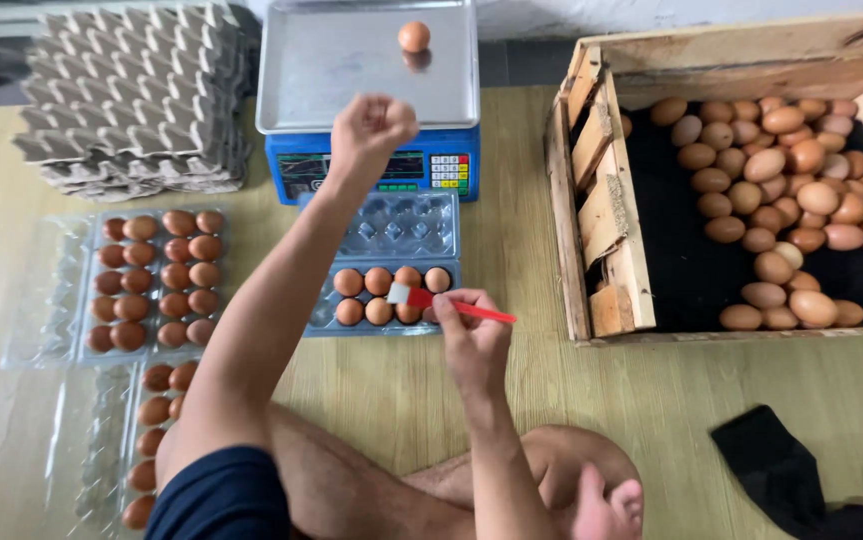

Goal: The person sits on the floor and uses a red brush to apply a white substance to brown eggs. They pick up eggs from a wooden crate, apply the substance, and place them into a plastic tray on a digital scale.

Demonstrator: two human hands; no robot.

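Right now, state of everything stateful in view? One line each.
left hand: closed in a fist, raised over the scale's front edge, nothing visible in its grip
right hand: holding a red brush
scale: one egg on the pan
clear carton: open, partly filled
filled cartons: open, full of eggs
wooden crate: open, holds many loose eggs
grey trays: stacked

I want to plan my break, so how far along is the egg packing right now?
Done: two clear trays on the floor look full of brown eggs. In hand: the open carton holds about eight, one egg sits on the scale, the left hand is closed near it, and the right hand holds a red brush. Left: many eggs fill the wooden crate.
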